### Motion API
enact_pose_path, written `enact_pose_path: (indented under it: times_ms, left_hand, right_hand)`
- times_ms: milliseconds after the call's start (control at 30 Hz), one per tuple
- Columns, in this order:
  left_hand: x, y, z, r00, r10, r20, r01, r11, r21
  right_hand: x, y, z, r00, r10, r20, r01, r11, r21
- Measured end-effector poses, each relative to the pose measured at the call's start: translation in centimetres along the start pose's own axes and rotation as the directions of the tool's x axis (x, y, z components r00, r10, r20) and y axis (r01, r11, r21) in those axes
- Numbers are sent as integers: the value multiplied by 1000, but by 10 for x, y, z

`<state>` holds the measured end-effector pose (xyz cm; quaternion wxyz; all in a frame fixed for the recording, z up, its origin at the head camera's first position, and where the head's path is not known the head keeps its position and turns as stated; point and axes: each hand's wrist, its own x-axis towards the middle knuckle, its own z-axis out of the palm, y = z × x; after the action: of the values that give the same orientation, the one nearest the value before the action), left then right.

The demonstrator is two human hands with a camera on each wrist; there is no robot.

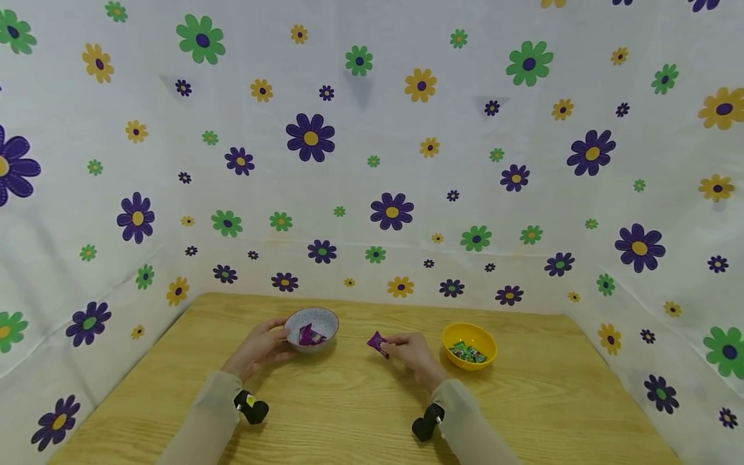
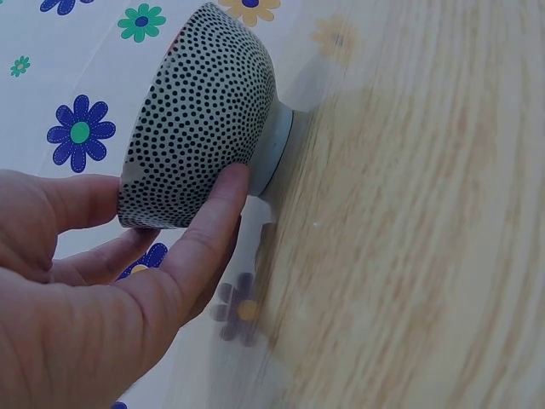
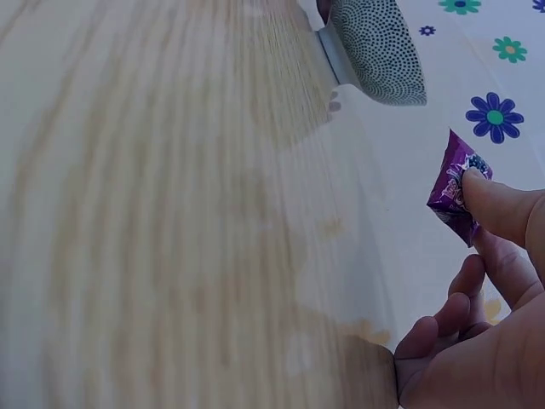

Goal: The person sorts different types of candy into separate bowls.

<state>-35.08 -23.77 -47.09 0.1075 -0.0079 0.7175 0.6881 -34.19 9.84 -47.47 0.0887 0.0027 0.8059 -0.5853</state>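
Observation:
At the left of the table, my left hand (image 1: 264,347) holds the side of a dotted bowl (image 2: 200,119). One digit is at the rim and another lies along its outside near the foot. Purple-wrapped candies (image 1: 310,334) lie inside that bowl. My right hand (image 1: 411,352) pinches a single purple-wrapped candy (image 3: 457,189) between thumb and fingers, with the other fingers curled below. This candy is held above the table, between the dotted bowl and a yellow bowl (image 1: 488,336). Several green-wrapped candies (image 1: 467,352) sit in the yellow bowl, just right of my right hand.
The wooden table (image 1: 349,413) reaches back to a white cloth (image 1: 372,174) printed with flowers, which also hangs along both sides. A black wrist camera (image 1: 252,407) is strapped on the left sleeve and another black camera (image 1: 428,422) on the right.

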Motion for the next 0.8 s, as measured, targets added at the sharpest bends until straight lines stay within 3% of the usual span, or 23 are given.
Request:
enact_pose_path:
  times_ms: [267, 800]
  left_hand:
    - [-3, 2, 2, 1000, -7, -16, 7, 1000, -4]
    - [0, -1, 0, 1000, -4, -21, 4, 1000, -2]
  right_hand:
    - [6, -6, 16, 1000, -19, 0, 19, 999, 30]
    - [12, -34, 73, 996, -76, 57, 60, 970, 234]
